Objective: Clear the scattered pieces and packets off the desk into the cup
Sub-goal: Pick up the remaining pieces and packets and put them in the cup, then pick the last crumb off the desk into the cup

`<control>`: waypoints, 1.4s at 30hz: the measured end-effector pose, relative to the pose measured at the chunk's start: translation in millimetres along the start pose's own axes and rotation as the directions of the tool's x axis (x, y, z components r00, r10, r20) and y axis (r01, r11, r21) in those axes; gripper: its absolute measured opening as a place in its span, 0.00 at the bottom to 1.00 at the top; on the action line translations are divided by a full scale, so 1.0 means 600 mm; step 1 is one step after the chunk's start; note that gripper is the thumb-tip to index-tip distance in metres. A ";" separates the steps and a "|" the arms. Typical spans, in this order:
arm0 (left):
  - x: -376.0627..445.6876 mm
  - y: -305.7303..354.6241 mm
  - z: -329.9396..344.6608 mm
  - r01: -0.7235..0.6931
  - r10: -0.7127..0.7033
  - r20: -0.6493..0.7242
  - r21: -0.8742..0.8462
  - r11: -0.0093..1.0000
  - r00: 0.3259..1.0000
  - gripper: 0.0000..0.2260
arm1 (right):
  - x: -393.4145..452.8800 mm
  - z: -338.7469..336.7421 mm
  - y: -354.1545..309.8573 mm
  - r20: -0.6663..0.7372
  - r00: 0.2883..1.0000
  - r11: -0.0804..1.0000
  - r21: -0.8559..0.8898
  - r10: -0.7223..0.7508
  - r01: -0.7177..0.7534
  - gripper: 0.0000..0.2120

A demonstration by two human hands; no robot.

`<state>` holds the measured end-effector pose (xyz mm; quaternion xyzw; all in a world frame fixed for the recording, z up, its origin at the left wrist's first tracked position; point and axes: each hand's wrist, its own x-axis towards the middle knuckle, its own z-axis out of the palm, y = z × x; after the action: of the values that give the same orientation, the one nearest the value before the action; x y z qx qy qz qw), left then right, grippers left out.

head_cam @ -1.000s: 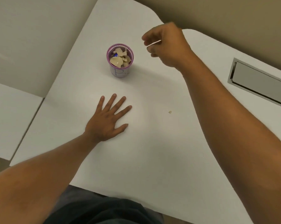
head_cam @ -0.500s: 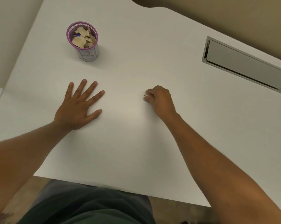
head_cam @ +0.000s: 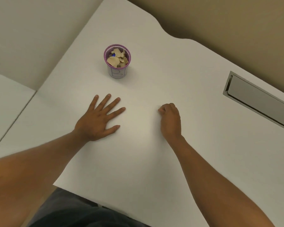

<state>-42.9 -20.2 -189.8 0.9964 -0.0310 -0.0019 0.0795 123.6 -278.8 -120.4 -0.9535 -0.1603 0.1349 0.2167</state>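
Observation:
The purple-rimmed cup (head_cam: 117, 63) stands upright on the white desk (head_cam: 154, 161), filled with tan paper scraps and a blue bit. My left hand (head_cam: 98, 118) lies flat on the desk below the cup, fingers spread, holding nothing. To its right, my right hand (head_cam: 170, 119) rests on the desk with fingers curled and thumb and forefinger pinched together at the surface. The tiny scrap that lay at this spot is hidden in the pinch. No other loose pieces show on the desk.
A grey metal cable hatch (head_cam: 259, 99) is set into the desk at the right. A lower white surface (head_cam: 5, 104) adjoins the desk on the left. Beige wall runs behind the desk's curved far edge.
My right hand came down from beside the cup to the spot where a tiny scrap lay and pinched shut there. The left hand stayed flat. The camera view shifted.

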 end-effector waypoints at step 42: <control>0.079 0.038 -0.146 -0.160 0.134 -0.125 -0.229 0.960 0.983 0.37 | 0.031 -0.157 -0.257 -0.361 0.927 0.989 0.056 -0.106 0.134 0.17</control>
<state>3.9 -31.5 -99.8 0.9731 -0.1003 0.0545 0.2000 133.3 -174.9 28.5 -0.9411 -0.1709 -0.0477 0.2877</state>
